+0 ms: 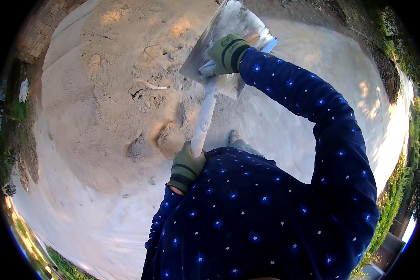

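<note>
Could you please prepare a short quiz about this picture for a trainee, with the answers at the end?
1. Which hand grips the pale handle, away from the metal blade?
2. True or false: the right hand is bare.
3. Fill in the missing word: the brown, soil-like heap lies mainly to the ___ of the handle in the picture.

Key: 1. The left hand. 2. False; it wears a green glove. 3. Left.

The shovel (231,21) is silver-grey, its handle (204,122) off-white; left glove (186,167) and right glove (227,53) olive green, banded black; top (261,210) navy, scattered with small white stars and bigger bright-blue starbursts; sand (114,93) left of the shovel tan-brown; ground (324,58) right of it pale grey.
</note>
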The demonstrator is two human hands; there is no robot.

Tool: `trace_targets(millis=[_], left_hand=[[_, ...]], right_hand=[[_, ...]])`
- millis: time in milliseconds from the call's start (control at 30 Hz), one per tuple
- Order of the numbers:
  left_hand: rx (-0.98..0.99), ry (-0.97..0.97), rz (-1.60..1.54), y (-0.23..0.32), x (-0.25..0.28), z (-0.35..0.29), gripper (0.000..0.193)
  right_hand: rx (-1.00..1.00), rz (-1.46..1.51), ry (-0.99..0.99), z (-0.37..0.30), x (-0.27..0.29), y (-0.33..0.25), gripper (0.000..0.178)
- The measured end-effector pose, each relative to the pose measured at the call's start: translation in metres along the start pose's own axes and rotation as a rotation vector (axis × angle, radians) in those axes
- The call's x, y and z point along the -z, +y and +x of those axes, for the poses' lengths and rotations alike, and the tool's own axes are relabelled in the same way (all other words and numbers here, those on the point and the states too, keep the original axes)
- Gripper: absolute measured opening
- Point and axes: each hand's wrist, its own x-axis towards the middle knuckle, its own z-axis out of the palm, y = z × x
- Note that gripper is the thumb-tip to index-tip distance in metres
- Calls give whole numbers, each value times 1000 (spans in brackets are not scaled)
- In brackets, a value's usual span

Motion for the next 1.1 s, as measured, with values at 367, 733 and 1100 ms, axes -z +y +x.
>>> trace_targets(millis=[367,733,1100], left_hand=[[11,-7,-43,-5,-1,4,42],[166,-83,-267,-24,26,9,42],[97,240,-95,-117,-41,34,33]], right_hand=[[68,-47,-57,-11,-7,2,64],[-166,473,63,-43,-70,26,51],[-424,943,153,-112,-210,-16,32]])
